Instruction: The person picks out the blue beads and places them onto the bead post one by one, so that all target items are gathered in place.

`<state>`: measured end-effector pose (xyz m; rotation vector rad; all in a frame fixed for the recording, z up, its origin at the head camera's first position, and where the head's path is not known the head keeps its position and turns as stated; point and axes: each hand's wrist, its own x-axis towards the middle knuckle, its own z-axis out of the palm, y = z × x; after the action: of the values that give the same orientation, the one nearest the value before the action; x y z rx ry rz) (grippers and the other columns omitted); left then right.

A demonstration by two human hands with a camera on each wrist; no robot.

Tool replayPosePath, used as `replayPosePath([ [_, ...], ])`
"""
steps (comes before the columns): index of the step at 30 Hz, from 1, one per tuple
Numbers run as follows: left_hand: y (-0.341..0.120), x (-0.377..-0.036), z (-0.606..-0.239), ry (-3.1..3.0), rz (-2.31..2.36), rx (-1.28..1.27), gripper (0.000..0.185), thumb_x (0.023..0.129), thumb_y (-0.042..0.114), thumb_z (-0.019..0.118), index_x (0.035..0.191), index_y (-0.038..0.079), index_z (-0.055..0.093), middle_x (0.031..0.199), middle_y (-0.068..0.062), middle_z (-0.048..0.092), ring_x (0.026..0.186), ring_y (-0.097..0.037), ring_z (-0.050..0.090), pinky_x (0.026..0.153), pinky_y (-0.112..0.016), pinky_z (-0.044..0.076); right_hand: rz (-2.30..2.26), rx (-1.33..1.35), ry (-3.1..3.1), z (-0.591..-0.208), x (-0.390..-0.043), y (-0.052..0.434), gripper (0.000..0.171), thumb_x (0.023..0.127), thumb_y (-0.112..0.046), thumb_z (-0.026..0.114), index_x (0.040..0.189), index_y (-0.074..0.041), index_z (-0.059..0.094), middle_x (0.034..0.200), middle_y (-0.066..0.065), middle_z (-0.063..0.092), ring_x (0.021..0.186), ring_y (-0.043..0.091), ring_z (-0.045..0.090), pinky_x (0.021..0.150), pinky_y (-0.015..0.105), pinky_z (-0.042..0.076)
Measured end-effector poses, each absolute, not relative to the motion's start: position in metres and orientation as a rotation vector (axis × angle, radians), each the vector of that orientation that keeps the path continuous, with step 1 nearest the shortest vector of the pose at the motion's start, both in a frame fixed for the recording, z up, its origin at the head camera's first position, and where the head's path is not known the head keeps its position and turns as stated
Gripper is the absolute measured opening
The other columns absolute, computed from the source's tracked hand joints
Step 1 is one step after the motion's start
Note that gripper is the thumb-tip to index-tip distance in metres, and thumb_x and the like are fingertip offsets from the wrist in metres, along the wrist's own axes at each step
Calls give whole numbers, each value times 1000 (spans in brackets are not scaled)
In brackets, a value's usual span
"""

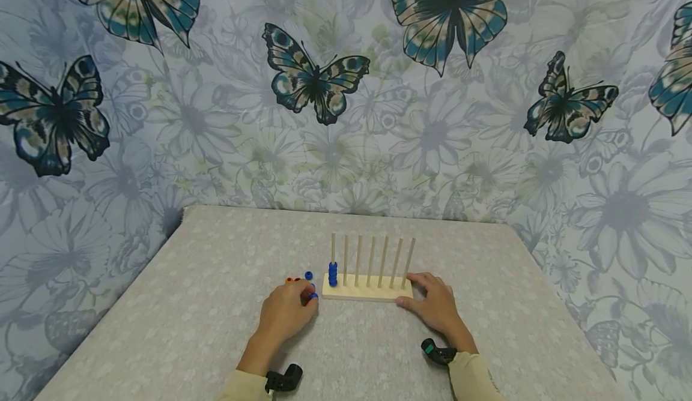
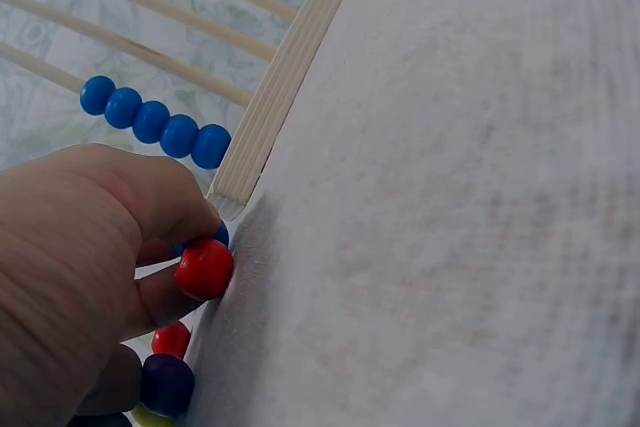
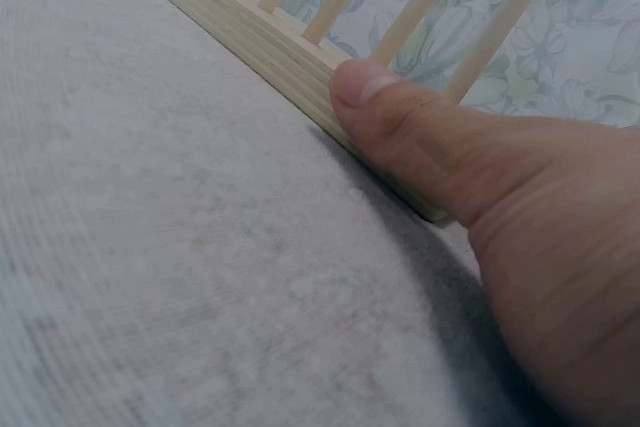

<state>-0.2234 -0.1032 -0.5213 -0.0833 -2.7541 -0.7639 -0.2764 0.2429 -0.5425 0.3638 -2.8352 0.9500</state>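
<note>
My left hand [image 1: 285,310] is low over the table, left of the wooden peg rack [image 1: 367,293]. A blue bead [image 1: 313,296] is pinched between its thumb and index finger. Close to those fingertips, a red bead [image 2: 204,269] overlaps the blue one in the left wrist view. On the rack's leftmost peg, several blue beads [image 1: 333,274] are stacked; the other pegs are bare. My right hand [image 1: 434,302] grips the right end of the rack's base, with the thumb [image 3: 385,107] on the front edge and the fingers behind.
Beyond the left hand lie loose beads: a blue bead [image 1: 309,275] and red beads [image 1: 297,280]. A dark purple bead [image 2: 167,384] sits under the left fingers, next to a yellow one. The cloth-covered table [image 1: 205,269] ends at a butterfly-patterned wall [image 1: 319,167].
</note>
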Motion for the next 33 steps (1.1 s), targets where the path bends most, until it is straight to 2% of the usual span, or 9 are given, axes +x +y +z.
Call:
replayPosePath([
  [9,-104,-222,-520,-2732,-779,-74,15,81,25,76,95,21,75,86,11,73,75,-6,64,60,-31,51,940,378,-2822,-546,-279,242,74,76,-67,75,136,-26,62,132,0,63,123,27,55,97,50,36],
  [16,-103,-222,-518,-2725,-792,-54,14,81,26,75,95,23,75,87,11,71,78,-8,64,63,-33,52,933,377,-2838,-545,-278,243,75,77,-67,74,137,-25,61,133,0,62,125,28,54,100,53,36],
  [25,-102,-221,-516,-2629,-955,-6,11,86,26,71,96,21,72,86,8,67,65,-6,53,53,-27,43,934,376,-2846,-542,-276,243,75,78,-66,74,138,-24,60,135,2,61,125,29,54,98,52,36],
  [29,-104,-222,-515,-2598,-1004,16,13,90,28,69,100,21,71,85,10,68,56,-5,51,46,-26,40,936,379,-2834,-542,-276,242,75,78,-65,75,138,-23,60,135,3,62,125,30,54,98,53,36],
  [33,-105,-221,-514,-2585,-1022,47,14,90,29,69,101,20,71,85,10,69,53,-5,51,45,-26,39,925,391,-2830,-542,-277,242,75,78,-64,75,138,-22,60,136,4,62,124,30,54,97,52,35],
])
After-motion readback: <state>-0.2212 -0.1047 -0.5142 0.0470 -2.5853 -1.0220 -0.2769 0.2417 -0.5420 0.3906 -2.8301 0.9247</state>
